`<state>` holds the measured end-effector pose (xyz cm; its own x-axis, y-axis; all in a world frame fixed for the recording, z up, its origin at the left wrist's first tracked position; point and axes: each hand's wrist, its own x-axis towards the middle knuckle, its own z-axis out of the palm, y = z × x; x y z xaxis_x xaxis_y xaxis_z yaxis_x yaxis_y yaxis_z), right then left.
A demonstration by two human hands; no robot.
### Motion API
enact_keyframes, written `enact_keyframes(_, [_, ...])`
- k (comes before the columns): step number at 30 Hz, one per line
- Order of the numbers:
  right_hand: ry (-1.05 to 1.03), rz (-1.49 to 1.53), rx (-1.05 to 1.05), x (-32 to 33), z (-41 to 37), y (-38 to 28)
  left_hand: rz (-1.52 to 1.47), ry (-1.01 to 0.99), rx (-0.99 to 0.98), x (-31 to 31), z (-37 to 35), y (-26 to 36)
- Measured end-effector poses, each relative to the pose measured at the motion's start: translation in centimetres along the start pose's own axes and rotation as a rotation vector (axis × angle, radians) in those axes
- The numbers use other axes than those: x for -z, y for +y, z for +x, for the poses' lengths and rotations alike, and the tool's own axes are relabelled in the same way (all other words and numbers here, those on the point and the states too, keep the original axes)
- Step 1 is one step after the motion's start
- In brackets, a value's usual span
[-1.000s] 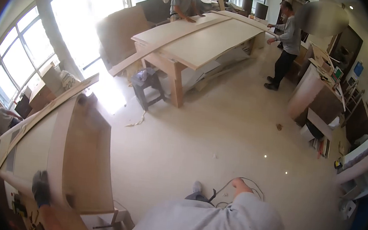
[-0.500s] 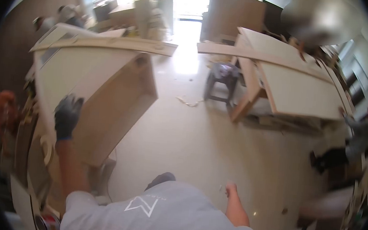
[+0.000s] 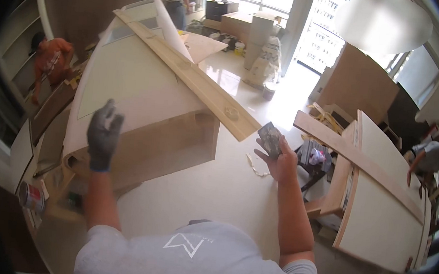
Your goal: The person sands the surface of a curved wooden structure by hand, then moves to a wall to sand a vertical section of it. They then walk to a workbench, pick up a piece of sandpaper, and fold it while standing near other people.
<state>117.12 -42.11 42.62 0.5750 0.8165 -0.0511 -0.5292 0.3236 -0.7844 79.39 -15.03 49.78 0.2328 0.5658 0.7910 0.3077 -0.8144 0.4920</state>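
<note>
Raised since the earlier frame is the right hand point(image 3: 280, 157). At left, the gloved left hand point(image 3: 105, 135), fingers half open, apparently empty, shows over the cabinet point(image 3: 143, 100); near the strip point(image 3: 198, 85), the right fingers hold a dark block point(image 3: 269, 137), best gripped firmly.

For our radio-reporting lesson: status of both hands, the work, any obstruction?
Dark-gloved left hand open at large cream-topped wooden unit, contact unclear. Bare right hand gripping dark, flat rectangular block. Long tan wooden strip lying diagonally across unit.
</note>
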Motion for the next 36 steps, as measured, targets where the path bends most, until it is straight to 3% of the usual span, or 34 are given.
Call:
enact_keyframes(3, [-0.124, 0.116, -0.099, -1.0, 3.1, -2.6, -0.222, -0.23, 0.118, -5.1, -3.7, 5.6])
enact_keyframes(4, [-0.221, 0.143, -0.146, -0.7, 4.1, -3.0, -0.287, -0.356, 0.273, -6.7, -4.1, 9.3])
enact_keyframes(6, [-0.382, 0.102, -0.225, 0.0, 5.9, -3.2, -0.369, -0.482, 0.373, -10.6, -6.0, 12.8])
enact_keyframes(8, [-0.487, 0.047, -0.301, 0.1, 6.9, -3.4, -0.575, -0.407, 0.407, -14.7, -9.2, 12.6])
enact_keyframes(11, [-0.609, -0.039, -0.392, 0.0, 7.9, -3.8, -0.88, -0.283, 0.616, -16.9, -10.0, 15.9])
enact_keyframes(16, [-0.999, -0.19, -0.509, -3.9, 7.4, -3.2, -0.657, 0.182, 0.591, -17.4, -9.6, 19.3])
enact_keyframes(17, [-1.065, -0.214, -0.503, -4.7, 7.2, -2.4, -0.328, 0.152, 0.518, -16.0, -10.1, 18.3])
enact_keyframes(19, [-1.193, -0.263, -0.487, -5.6, 7.3, -1.3, -0.374, 0.261, 0.561, -13.1, -10.2, 17.5])
enact_keyframes(20, [-1.23, -0.392, -0.429, -5.7, 7.2, -1.8, -0.754, 0.409, 0.666, -11.8, -9.8, 17.6])
enact_keyframes(22, [-1.291, -0.659, -0.298, -6.3, 7.0, -3.2, -0.522, 0.423, 0.578, -8.0, -10.7, 15.7])
enact_keyframes(24, [-1.233, -0.754, -0.052, -6.0, 8.1, -2.2, -0.705, 0.574, 0.754, -4.1, -10.5, 15.2])
enact_keyframes(29, [-0.989, -0.978, 0.486, -7.6, 10.3, -1.3, -0.317, 0.527, 0.781, 3.8, -13.3, 9.4])
enact_keyframes(32, [-0.862, -1.311, 0.801, -9.9, 11.9, 0.1, -0.179, 0.495, 0.77, 4.8, -13.5, 8.8])
enact_keyframes(35, [-0.929, -1.439, 0.914, -11.3, 13.4, 3.1, 0.074, 0.331, 0.783, 6.5, -13.4, 9.0])
enact_keyframes(36, [-0.951, -1.465, 0.865, -11.8, 13.4, 3.6, 0.187, 0.25, 0.782, 6.9, -12.7, 9.3])
